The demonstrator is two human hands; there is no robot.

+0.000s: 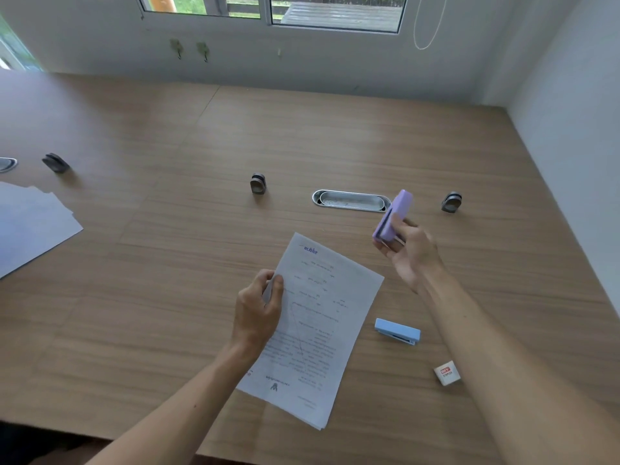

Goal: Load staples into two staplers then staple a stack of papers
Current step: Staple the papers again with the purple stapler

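In the head view, the left hand (258, 307) pinches the left edge of the stack of papers (313, 330) at frame centre, thumb on top. The right hand (407, 253), right of centre, has its fingers closed round the purple stapler (392, 214), lifted above the table (167, 213). The blue stapler (397, 331) lies lower right, the staple box (447, 373) just below it; its contents cannot be seen. The sheets could fan out under so light a pinch, so the staple might miss some pages. The metal tray (350, 199) set in the table looks empty.
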